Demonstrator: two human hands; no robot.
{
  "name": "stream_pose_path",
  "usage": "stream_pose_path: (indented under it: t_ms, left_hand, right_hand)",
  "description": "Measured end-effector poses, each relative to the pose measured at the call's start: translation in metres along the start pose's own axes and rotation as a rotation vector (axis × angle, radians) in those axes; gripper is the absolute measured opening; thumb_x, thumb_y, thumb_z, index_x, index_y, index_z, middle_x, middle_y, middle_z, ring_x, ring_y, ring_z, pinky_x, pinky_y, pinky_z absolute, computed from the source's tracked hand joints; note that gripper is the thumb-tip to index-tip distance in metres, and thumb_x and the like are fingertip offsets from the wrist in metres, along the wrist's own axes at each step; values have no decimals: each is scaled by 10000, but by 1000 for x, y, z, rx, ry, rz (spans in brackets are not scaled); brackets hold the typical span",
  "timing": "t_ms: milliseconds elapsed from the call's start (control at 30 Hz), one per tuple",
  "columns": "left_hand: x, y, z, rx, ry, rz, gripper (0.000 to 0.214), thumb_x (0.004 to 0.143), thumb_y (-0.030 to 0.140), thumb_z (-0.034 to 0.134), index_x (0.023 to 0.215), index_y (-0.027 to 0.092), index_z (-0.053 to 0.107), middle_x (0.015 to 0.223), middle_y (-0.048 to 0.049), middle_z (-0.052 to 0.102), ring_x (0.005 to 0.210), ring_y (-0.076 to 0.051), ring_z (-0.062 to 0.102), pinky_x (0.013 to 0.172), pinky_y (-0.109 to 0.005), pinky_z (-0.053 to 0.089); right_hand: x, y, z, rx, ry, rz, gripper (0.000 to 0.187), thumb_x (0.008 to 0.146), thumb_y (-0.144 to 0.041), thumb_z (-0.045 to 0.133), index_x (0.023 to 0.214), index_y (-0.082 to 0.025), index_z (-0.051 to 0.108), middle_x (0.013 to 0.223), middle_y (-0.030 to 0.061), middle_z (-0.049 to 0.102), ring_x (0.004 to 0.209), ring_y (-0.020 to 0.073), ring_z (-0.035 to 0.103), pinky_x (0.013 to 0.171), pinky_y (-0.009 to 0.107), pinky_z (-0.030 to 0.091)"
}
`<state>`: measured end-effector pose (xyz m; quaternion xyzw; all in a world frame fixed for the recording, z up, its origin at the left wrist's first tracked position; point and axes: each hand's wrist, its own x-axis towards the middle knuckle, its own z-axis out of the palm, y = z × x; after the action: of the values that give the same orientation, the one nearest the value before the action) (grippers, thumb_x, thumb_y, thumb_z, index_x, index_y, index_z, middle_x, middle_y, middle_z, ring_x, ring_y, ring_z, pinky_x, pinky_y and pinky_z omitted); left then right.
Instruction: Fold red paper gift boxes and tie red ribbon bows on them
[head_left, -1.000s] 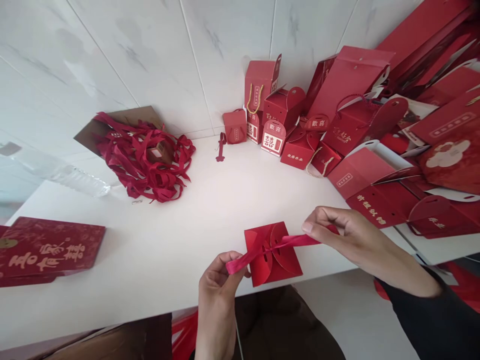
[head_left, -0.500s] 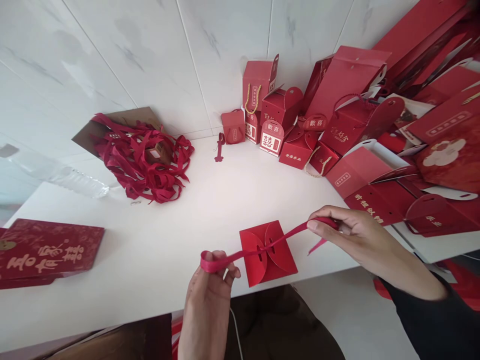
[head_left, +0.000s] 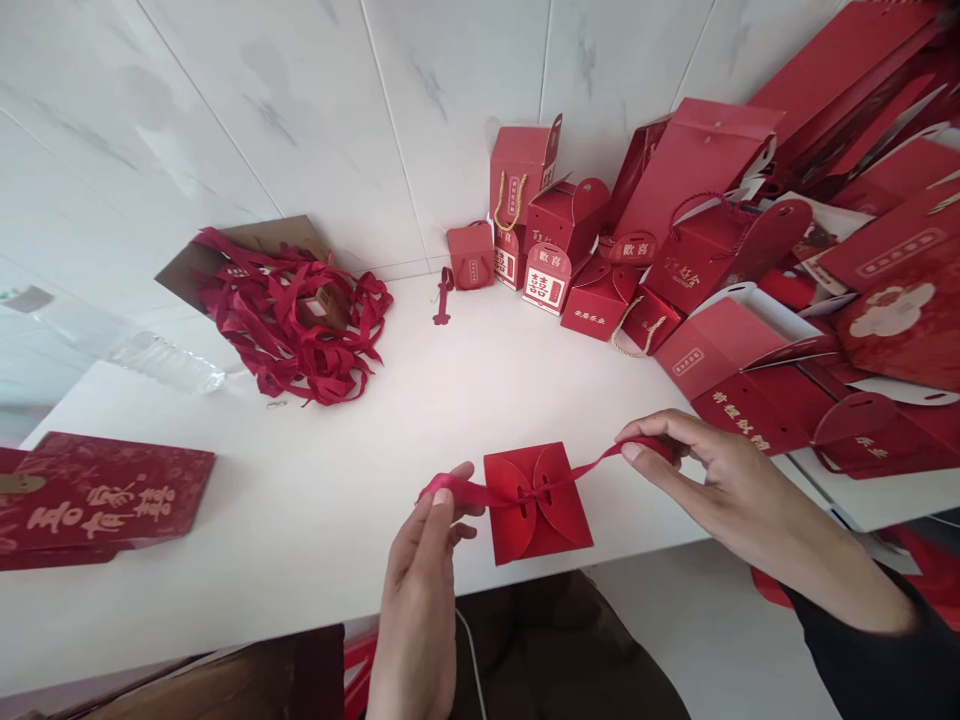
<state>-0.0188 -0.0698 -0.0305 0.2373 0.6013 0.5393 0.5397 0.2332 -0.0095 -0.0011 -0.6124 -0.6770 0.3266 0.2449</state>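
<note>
A small square red gift box (head_left: 551,535) lies near the table's front edge, its rounded top flaps folded to the middle. Through the slots in the flaps runs a red ribbon (head_left: 474,491), crossed at the centre. My left hand (head_left: 429,540) is closed on one end of it, thumb on top, to the left of the box. To the right, my right hand (head_left: 690,465) pinches the other end between thumb and fingers. The ribbon spans both hands just above the box, and neither hand touches the box.
A cardboard box (head_left: 176,278) on its side spills tangled red ribbon (head_left: 300,330) at the back left. Several red gift boxes (head_left: 589,305) crowd the back and right. Flat red packaging (head_left: 127,505) lies left, with a clear plastic bottle (head_left: 176,362) behind it on the white table (head_left: 322,490).
My left hand has shifted up and right, its thumb now pressing on the ribbon. My right hand keeps its pinch, and the loose tail beneath it no longer shows.
</note>
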Motion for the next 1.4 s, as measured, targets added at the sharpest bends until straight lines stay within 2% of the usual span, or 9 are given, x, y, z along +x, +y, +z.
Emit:
stream_pose_path:
  t_ms: [200,333,433,567,767,900,1167,1300,1400]
  left_hand:
    - [-2,18,12,406,-69,267,337,917,542,640,810,239,743,818,-26,694,806,-199,616,815,-325,505]
    - [2,26,28,571,23,443,382,875,490,701,621,222,606,629,11,599,649,-162,546,634,-281,442]
    - [4,28,36,559,19,432,389,882,470,685,599,214,612,575,15,576,581,-144,506,562,-268,407]
    - [6,26,31,551,-28,410,434,932,526,624,640,205,631,595,9,590,587,-136,498,570,-268,413]
    - [6,15,14,638,142,657,342,1028,375,508,1346,258,555,1129,-56,643,909,-169,606,757,-291,509]
    - [7,8,13,774,-175,745,422,1034,227,479,1448,302,504,1278,-75,570,1120,-178,582,889,-303,510]
    - [11,27,7,518,-312,409,249,1002,303,496,779,217,568,785,3,574,784,-163,484,738,-295,396]
    - [14,33,-2,223,-330,144,286,976,344,496,732,207,561,838,-18,606,811,-174,489,782,-303,394]
    - [14,29,-2,188,-255,122,306,961,413,568,740,203,598,990,-29,639,807,-165,456,764,-294,385]
  right_hand:
    - [-14,-17,4,95,-97,-43,314,1020,-563,506,1071,-278,628,784,3,668,548,162,589,427,257,433]
    - [-17,-42,23,127,-160,-213,217,1077,-395,440,1222,-314,579,986,10,721,812,180,695,681,277,554]
    - [-11,-56,43,106,-167,-256,198,1020,-297,554,1215,-290,584,1155,21,709,1020,202,685,881,334,540]
    - [-4,-61,59,37,-148,-257,77,972,-200,603,1021,-251,632,989,8,714,909,204,676,790,337,518]
    - [-2,-57,55,79,-161,-268,152,1050,-256,508,967,-244,634,899,-26,706,770,152,640,705,284,478]
    - [0,-55,48,92,-219,-224,192,1066,-318,481,957,-234,615,871,-25,695,726,140,625,606,254,457]
    - [2,-47,30,103,-217,-135,317,1079,-453,421,1057,-274,683,810,-17,721,702,156,668,555,245,478]
    - [-1,-32,18,14,-107,-74,385,1066,-510,406,1339,-324,604,899,2,760,834,194,737,627,265,539]
    - [-1,-22,13,-75,-101,-62,348,1035,-537,459,1201,-309,663,946,7,779,727,184,731,543,271,496]
